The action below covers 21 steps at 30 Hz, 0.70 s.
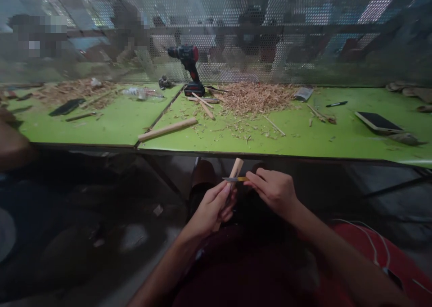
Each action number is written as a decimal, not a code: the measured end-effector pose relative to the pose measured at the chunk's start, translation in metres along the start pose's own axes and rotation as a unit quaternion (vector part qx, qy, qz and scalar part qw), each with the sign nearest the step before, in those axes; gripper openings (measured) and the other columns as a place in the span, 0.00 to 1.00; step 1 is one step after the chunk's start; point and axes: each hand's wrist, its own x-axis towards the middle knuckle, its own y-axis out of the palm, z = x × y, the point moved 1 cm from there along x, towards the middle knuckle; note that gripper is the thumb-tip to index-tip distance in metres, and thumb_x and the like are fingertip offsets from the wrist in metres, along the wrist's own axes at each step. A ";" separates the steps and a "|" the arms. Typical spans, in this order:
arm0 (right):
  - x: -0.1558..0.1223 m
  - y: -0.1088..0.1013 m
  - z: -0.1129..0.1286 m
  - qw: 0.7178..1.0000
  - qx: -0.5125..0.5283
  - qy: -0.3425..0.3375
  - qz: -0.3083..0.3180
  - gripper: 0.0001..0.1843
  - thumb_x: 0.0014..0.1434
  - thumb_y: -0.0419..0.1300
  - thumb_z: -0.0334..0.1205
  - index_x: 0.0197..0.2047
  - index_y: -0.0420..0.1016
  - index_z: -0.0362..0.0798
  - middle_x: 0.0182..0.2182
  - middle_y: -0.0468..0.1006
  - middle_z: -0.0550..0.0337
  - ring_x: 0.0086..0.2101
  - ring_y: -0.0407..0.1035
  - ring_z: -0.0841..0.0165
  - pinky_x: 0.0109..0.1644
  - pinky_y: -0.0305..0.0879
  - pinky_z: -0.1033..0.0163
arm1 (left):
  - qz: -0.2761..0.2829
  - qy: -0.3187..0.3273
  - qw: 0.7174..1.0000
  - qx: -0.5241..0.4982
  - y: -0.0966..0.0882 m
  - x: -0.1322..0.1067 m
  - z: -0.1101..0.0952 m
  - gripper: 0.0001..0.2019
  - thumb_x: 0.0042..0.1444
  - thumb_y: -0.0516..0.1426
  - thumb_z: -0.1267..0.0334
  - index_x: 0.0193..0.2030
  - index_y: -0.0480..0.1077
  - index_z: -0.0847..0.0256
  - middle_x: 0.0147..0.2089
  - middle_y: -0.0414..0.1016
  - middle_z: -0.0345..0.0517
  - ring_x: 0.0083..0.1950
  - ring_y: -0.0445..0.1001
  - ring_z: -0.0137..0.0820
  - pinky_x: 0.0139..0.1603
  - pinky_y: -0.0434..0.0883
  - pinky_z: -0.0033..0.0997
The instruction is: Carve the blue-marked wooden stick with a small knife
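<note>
Above my lap, just in front of the table edge, my left hand (216,204) is closed round a pale wooden stick (237,164), which tilts up and away from me. My right hand (275,189) grips the yellow handle of a carving knife (236,179). The knife's blade lies across the stick, just above my left fingers; whether its edge bites into the wood cannot be made out. The stick's lower part is mostly hidden behind my left hand.
On the green table (162,151) stand a cordless drill (191,68) and a heap of wood shavings (258,97). A thick wooden rod (168,129) lies near the front edge, a phone (380,122) at right. Another person's arm (13,142) shows at left.
</note>
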 end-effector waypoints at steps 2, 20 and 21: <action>0.001 -0.002 -0.003 1.000 -0.002 -0.007 -0.007 0.22 0.73 0.48 0.52 0.44 0.81 0.52 0.25 0.74 0.61 0.24 0.60 0.71 0.29 0.48 0.61 | 0.005 -0.003 1.000 -0.014 0.001 -0.001 -0.001 0.17 0.61 0.61 0.49 0.40 0.68 0.63 0.28 0.59 0.33 0.20 0.49 0.15 0.18 0.50 0.17; 0.029 -0.039 -0.108 0.986 -0.042 0.136 -0.089 0.30 0.72 0.46 0.53 0.46 0.83 0.40 0.38 0.83 0.48 0.37 0.76 0.66 0.36 0.60 0.64 | 0.075 -0.070 0.991 -0.087 0.005 -0.021 -0.016 0.12 0.65 0.57 0.59 0.52 0.71 0.61 0.36 0.60 0.37 0.20 0.48 0.12 0.16 0.49 0.13; 0.028 -0.041 -0.103 0.986 0.007 0.137 -0.091 0.28 0.72 0.48 0.52 0.46 0.83 0.40 0.39 0.84 0.48 0.40 0.77 0.63 0.39 0.63 0.63 | 0.075 -0.067 0.990 -0.101 0.005 -0.021 -0.016 0.11 0.65 0.57 0.59 0.51 0.71 0.61 0.36 0.61 0.38 0.20 0.48 0.12 0.15 0.48 0.12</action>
